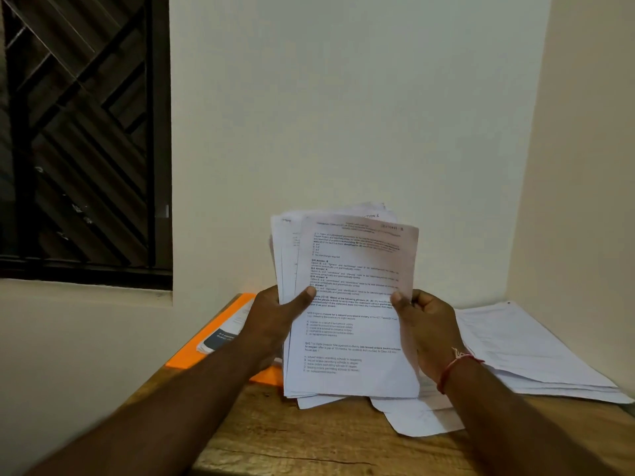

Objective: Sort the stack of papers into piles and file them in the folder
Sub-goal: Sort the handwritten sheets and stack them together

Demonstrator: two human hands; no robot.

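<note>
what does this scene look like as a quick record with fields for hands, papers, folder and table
held stack: upright, printed text facing the person
left hand: grips its left edge, thumb on front
right hand: pinches its right edge
folder: orange, flat at the left of the table, booklet on it
pile: white sheets lying at right
table: wooden, in a wall corner
</note>
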